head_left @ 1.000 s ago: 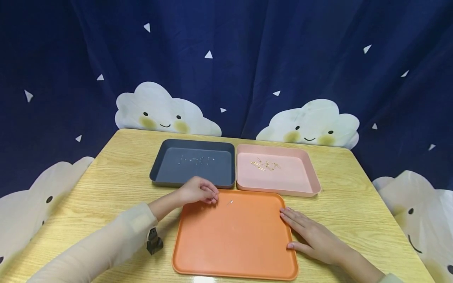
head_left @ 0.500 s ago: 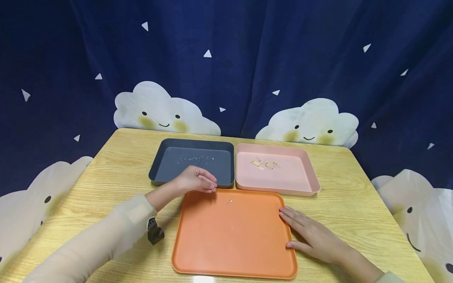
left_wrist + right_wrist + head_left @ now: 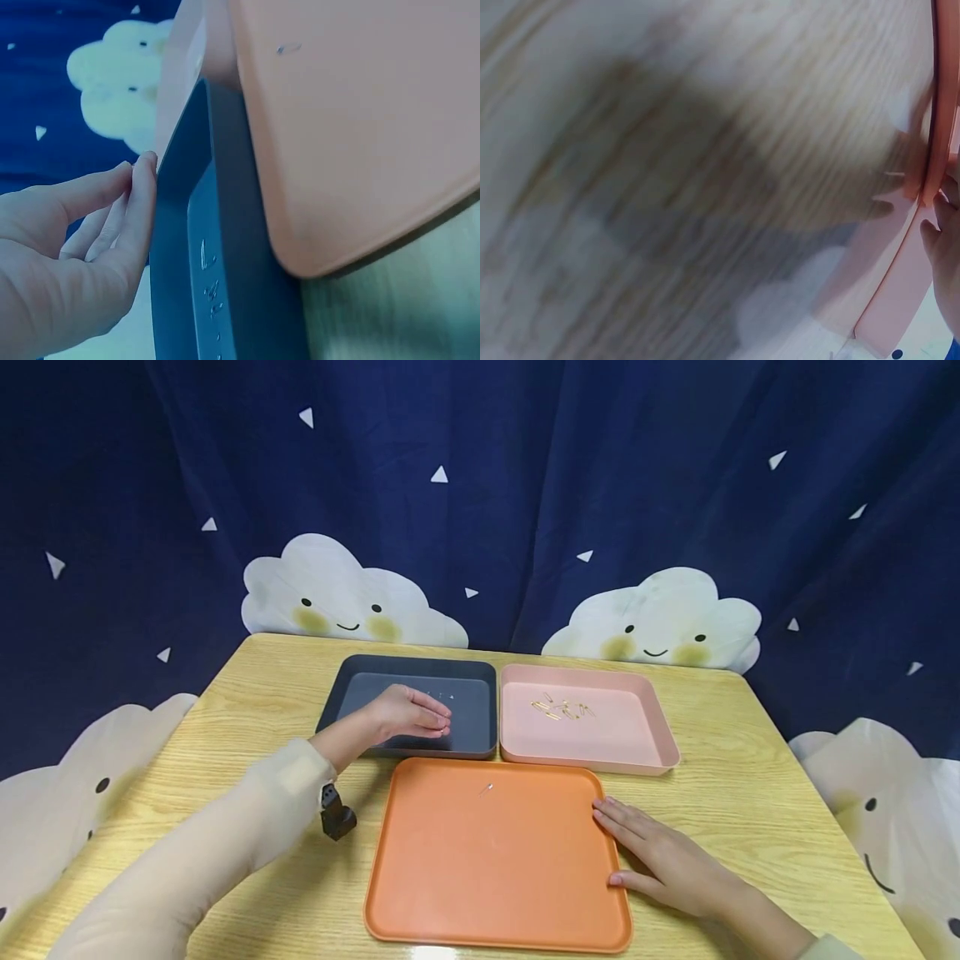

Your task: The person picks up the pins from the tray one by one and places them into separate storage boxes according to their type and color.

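My left hand (image 3: 411, 712) is over the dark grey tray (image 3: 352, 697), thumb and fingertips pinched together. A tiny glint shows at the fingertips, a small silver safety pin mostly hidden by them. In the left wrist view, several silver pins (image 3: 208, 255) lie on the grey tray's floor. One silver safety pin (image 3: 486, 789) lies near the far edge of the orange tray (image 3: 495, 868). My right hand (image 3: 667, 864) rests with straight fingers on the orange tray's right rim.
The pink tray (image 3: 615, 735) stands right of the grey one, with several gold safety pins (image 3: 564, 708) in it. Both stand behind the orange tray on the wooden table (image 3: 750, 793). A dark blue cloud-print curtain (image 3: 510, 510) hangs behind.
My left hand has moved up and away from the orange tray's far left corner to over the grey tray, fingertips still pinched. My right hand has stayed in place.
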`<action>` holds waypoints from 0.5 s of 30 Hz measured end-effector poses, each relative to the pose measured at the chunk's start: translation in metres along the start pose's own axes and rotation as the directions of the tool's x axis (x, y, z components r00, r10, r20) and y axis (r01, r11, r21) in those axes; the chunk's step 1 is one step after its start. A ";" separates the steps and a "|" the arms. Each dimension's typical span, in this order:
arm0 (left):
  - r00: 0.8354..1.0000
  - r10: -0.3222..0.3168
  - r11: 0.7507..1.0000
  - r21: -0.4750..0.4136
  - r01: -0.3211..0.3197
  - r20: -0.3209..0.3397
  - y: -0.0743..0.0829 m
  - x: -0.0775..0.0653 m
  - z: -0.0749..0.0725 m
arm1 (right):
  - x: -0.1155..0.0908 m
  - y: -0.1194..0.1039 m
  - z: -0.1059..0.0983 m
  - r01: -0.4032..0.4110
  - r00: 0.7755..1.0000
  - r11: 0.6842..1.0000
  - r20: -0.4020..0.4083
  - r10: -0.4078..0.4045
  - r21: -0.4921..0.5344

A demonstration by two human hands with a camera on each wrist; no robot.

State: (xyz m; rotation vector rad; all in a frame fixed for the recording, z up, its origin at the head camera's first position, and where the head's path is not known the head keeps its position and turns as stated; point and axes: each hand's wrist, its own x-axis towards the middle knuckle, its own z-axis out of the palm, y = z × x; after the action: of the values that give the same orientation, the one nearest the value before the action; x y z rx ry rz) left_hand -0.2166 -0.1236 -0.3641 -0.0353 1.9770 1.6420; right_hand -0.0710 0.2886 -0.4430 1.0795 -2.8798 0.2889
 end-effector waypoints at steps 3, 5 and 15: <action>1.000 -0.019 1.000 0.005 0.019 -0.024 0.003 0.004 -0.007 | 0.000 0.000 0.000 0.013 1.000 1.000 -0.005 -0.013 -0.013; 0.999 -0.032 0.999 0.004 0.032 -0.038 0.004 0.008 -0.012 | 0.000 0.000 0.000 0.016 1.000 1.000 -0.008 -0.016 -0.017; 0.994 -0.088 0.996 -0.032 0.086 -0.064 0.006 0.025 -0.030 | 0.000 0.002 -0.003 0.059 0.998 0.998 -0.032 -0.060 -0.034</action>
State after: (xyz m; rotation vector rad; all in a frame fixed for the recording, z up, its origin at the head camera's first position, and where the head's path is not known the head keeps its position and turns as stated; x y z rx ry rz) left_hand -0.2520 -0.1416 -0.3668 -0.1861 1.9711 1.6324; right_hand -0.0720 0.2905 -0.4403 1.1414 -2.8073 0.2523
